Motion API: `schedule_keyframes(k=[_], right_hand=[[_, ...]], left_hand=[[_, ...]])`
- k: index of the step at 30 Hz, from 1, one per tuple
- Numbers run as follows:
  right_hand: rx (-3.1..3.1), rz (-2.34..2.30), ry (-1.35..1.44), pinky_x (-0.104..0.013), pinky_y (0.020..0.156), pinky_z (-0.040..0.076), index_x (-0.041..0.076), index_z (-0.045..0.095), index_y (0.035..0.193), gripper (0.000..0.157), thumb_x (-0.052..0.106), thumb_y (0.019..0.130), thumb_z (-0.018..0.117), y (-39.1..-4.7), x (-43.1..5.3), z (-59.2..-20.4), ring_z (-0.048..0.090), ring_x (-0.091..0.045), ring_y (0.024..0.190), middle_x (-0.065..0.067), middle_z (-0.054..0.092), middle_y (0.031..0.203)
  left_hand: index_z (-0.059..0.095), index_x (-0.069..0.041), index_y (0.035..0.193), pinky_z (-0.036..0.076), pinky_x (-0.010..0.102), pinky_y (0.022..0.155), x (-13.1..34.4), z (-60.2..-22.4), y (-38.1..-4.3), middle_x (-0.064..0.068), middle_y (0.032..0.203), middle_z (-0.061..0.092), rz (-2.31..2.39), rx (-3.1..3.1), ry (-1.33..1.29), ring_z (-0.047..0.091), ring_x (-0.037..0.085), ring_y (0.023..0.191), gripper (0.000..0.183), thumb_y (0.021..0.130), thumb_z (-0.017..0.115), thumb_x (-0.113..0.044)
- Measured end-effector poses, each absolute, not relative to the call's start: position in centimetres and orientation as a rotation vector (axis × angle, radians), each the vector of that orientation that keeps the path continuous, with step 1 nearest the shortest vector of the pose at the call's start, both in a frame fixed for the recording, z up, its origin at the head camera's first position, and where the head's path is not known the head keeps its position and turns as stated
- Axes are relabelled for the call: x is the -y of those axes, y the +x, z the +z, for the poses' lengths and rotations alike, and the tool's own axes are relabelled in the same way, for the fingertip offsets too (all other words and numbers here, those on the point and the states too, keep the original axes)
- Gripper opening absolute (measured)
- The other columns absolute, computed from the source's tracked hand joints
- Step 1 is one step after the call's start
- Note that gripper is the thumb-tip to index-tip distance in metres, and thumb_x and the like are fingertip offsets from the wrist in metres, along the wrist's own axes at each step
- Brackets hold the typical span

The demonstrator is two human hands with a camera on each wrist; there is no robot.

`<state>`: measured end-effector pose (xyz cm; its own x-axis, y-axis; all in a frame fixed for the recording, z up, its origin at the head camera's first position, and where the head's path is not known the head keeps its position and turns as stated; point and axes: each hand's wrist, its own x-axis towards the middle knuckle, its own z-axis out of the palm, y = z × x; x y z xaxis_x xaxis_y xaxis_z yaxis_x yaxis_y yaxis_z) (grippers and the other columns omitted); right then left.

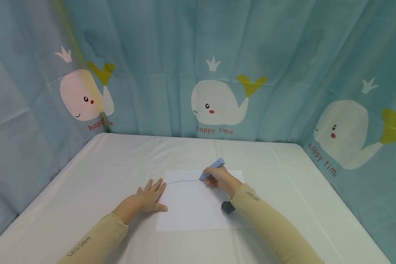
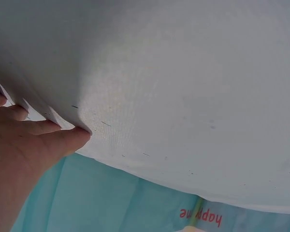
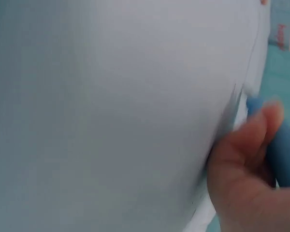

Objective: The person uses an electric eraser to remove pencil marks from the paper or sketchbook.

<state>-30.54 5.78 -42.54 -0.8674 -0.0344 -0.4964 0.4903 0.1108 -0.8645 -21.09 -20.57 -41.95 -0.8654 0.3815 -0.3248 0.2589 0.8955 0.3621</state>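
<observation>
A sheet of white paper (image 1: 191, 207) lies on the white-covered table. My right hand (image 1: 219, 178) pinches a blue marker (image 1: 216, 163) between thumb and fingers, its tip down near the upper part of the sheet. From that tip a thin, slightly wavy line (image 1: 183, 180) runs left across the paper. In the right wrist view the marker (image 3: 283, 157) is blurred, partly covered by the thumb and fingers. My left hand (image 1: 148, 198) rests with spread fingers at the sheet's left edge, thumb on the paper. The left wrist view shows this hand (image 2: 34, 140) with its fingers extended.
A small black object (image 1: 228, 207) shows beside the right sleeve (image 1: 267, 220), over the paper's right part. White cloth (image 1: 118, 157) covers the table. Blue curtains (image 1: 158, 102) with printed whales stand behind the table and along both sides.
</observation>
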Motion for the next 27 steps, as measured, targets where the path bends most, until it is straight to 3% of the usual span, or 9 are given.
schedule_keyframes(k=[27], right_hand=[[-1.943, -1.860, 0.403, -0.021, 0.050, 0.048, -0.008, 0.057, 0.105, 0.024, 0.008, 0.088, 0.063, -30.43, -5.87, -42.66, 0.055, -0.012, 0.050, -0.008, 0.060, 0.065]], left_hand=[[0.022, 0.005, 0.151, 0.008, 0.075, 0.103, 20.82, -42.31, -21.36, 0.027, 0.158, 0.008, 0.419, -2.659, 0.457, 0.000, 0.054, 0.141, 0.094, 0.088, 0.065, -0.050]])
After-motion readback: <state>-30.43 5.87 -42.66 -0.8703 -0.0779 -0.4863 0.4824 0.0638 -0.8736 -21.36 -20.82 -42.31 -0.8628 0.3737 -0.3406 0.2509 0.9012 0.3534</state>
